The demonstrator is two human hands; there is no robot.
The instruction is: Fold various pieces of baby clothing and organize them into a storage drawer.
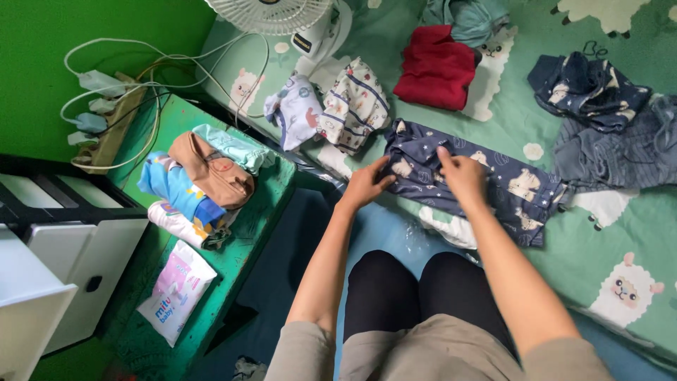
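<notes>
The navy garment (486, 180) under both hands is soft, matt printed cloth, lying on a matt woven sheet (635, 233) in pale green near the bed's front edge, as do the red folded piece (436, 67) of thicker, fleecy-looking cloth and the striped grey knit (620, 155). On the green bench (261, 212), whose painted top looks worn and dull, a brown cloth piece (211, 169) sits by the far edge and a glossy plastic wipes pack (176, 289) by the near edge. The fan (275, 14) is smooth white plastic.

Green sheep-print bed (620, 233): navy bear-print garment (493, 180), red folded cloth (436, 68), striped baby clothes (352, 106).
</notes>
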